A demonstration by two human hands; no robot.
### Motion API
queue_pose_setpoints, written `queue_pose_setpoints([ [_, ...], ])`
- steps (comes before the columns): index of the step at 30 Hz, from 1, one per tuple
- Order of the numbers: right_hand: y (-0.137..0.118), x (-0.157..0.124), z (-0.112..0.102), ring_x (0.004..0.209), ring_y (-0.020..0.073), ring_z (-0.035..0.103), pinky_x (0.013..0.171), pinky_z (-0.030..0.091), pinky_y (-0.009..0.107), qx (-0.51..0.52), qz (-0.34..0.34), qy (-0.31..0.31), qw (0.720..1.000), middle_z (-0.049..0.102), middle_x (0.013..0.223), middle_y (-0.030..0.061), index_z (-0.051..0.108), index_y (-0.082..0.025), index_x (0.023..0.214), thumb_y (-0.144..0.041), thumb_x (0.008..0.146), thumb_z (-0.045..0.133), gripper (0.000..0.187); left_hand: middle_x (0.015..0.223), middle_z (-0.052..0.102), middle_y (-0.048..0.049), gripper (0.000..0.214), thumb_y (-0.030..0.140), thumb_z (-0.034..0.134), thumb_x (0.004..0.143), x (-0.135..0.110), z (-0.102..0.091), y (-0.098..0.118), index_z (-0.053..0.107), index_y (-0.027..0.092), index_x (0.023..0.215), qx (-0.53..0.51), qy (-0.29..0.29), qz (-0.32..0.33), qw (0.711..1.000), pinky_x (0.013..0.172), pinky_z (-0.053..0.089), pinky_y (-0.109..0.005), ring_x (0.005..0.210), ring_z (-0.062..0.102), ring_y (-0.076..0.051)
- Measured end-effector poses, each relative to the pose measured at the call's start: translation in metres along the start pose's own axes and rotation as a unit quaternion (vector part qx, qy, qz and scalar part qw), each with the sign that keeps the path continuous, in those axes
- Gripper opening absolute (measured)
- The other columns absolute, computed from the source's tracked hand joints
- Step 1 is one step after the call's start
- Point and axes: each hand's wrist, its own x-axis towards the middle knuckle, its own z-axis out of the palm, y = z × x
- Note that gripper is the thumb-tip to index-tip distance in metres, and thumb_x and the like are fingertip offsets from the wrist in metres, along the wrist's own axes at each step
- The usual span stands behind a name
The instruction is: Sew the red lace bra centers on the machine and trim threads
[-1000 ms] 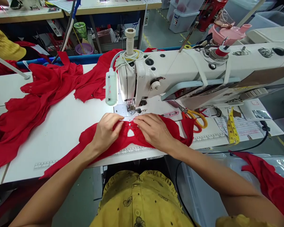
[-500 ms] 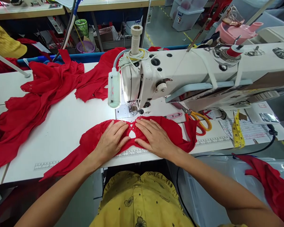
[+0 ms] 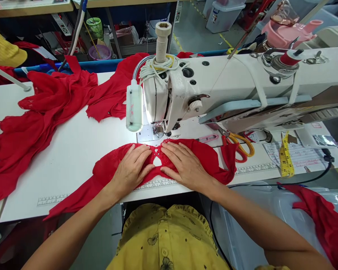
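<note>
A red lace bra (image 3: 104,167) lies spread across the white sewing table, its centre joined by a small crisscross with a gap beneath. My left hand (image 3: 133,167) rests flat on the left cup, fingers stretched towards the centre. On the right cup lies my right hand (image 3: 184,165), also flat with its fingers extended. Just beyond the bra stand the presser foot (image 3: 158,129) and needle area of a white sewing machine (image 3: 228,80). A printed ruler strip (image 3: 157,184) runs along the table under the bra's lower edge.
Red fabric pieces (image 3: 47,123) are heaped on the left. Right of the bra lie orange-handled scissors (image 3: 243,144), a pink seam tool (image 3: 208,138) and a yellow tape measure (image 3: 286,157). A clear plastic bin (image 3: 248,225) with red cloth stands at lower right. A lamp (image 3: 134,107) hangs beside the machine head.
The camera view has shifted slightly. Both hands stay flat on the bra, and the bra keeps its place under them.
</note>
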Motion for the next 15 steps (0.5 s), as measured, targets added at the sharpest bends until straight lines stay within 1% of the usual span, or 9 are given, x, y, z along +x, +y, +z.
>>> queue_pose_setpoints([
  [7, 0.0006, 0.0003, -0.0011, 0.144, 0.0258, 0.042, 0.121, 0.035, 0.049, 0.003, 0.001, -0.004, 1.000, 0.047, 0.155, 0.0118, 0.047, -0.017, 0.148, -0.046, 0.101, 0.051, 0.056, 0.134, 0.062, -0.0131, 0.038, 0.033, 0.055, 0.100, -0.0020, 0.0023, -0.0018, 0.048, 0.017, 0.134, 0.014, 0.002, 0.002, 1.000, 0.119, 0.037, -0.052, 0.131, 0.055, -0.026],
  [11, 0.0011, 0.0006, -0.0009, 0.145, 0.0252, 0.041, 0.121, 0.035, 0.048, 0.001, 0.003, -0.006, 1.000, 0.046, 0.156, 0.0113, 0.047, -0.015, 0.148, -0.047, 0.101, 0.051, 0.057, 0.135, 0.062, -0.0127, 0.039, 0.032, 0.055, 0.100, -0.0018, 0.0030, -0.0021, 0.047, 0.018, 0.136, 0.014, 0.000, 0.002, 1.000, 0.119, 0.036, -0.052, 0.131, 0.054, -0.026],
  [15, 0.0006, 0.0010, -0.0010, 0.145, 0.0246, 0.041, 0.122, 0.034, 0.048, -0.002, 0.005, -0.013, 1.000, 0.046, 0.156, 0.0103, 0.047, -0.014, 0.147, -0.048, 0.102, 0.049, 0.057, 0.133, 0.063, -0.0130, 0.039, 0.031, 0.057, 0.100, -0.0012, 0.0025, -0.0020, 0.047, 0.015, 0.135, 0.018, 0.004, 0.007, 1.000, 0.119, 0.037, -0.051, 0.129, 0.055, -0.025],
])
